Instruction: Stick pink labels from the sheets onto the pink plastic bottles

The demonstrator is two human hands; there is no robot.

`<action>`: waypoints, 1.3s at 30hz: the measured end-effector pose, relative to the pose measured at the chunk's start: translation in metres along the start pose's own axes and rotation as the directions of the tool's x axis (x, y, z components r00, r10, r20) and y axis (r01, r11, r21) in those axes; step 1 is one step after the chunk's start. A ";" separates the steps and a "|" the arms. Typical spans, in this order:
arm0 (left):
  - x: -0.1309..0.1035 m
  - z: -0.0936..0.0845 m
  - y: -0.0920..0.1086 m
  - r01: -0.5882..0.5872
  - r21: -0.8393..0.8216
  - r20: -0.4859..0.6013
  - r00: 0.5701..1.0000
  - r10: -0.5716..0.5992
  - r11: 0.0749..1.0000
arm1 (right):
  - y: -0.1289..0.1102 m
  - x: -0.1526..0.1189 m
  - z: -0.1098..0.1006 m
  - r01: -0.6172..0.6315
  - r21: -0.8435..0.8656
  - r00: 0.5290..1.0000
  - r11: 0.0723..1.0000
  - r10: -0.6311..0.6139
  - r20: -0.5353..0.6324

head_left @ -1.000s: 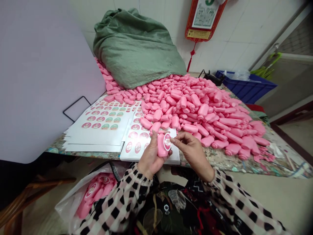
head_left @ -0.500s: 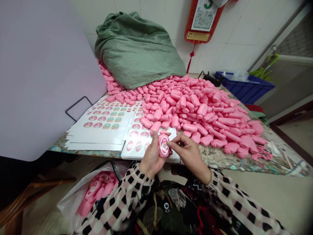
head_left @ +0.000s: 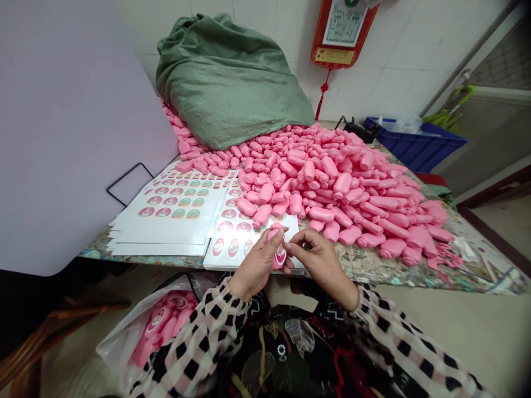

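Below frame centre, the left hand [head_left: 254, 266] is grasping a pink bottle [head_left: 278, 252], long axis running up-frame; the right hand [head_left: 319, 260] is touching its label [head_left: 281, 257] from the right, grip unclear.

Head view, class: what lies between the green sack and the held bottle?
The head view shows loose pink bottles between the green sack and the bottle in the left hand.

The bottles [head_left: 342, 185] are pink, the sack [head_left: 236, 83] green, the sleeves [head_left: 201, 337] black-checked.

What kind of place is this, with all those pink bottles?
Probably a workshop: there's a big heap of pink bottles, sheets of stickers and a large green sack on one table.
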State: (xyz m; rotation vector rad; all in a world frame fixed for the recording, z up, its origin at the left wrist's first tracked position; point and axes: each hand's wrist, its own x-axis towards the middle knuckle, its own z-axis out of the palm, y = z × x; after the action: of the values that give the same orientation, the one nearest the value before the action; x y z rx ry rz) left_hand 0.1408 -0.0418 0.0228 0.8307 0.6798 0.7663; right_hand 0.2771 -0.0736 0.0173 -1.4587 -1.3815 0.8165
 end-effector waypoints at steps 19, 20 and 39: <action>0.000 0.003 -0.013 0.193 -0.221 0.062 0.981 -0.184 0.956 | -0.001 -0.005 0.018 -0.104 -0.050 0.990 0.993 0.099 -0.100; -0.001 0.003 -0.012 0.193 -0.237 0.042 0.981 -0.189 0.952 | 0.001 -0.006 0.021 -0.103 -0.081 0.991 0.991 0.095 -0.093; -0.069 -0.048 -0.008 0.210 -0.032 -0.111 0.971 -0.212 0.977 | 0.025 0.012 -0.011 0.161 -0.588 0.987 0.793 -0.127 0.099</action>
State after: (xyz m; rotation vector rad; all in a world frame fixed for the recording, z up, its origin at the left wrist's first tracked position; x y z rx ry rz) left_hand 0.0685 -0.0829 0.0074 0.6873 0.8465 0.6294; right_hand 0.2977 -0.0621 -0.0008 -1.7736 -1.8763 0.3233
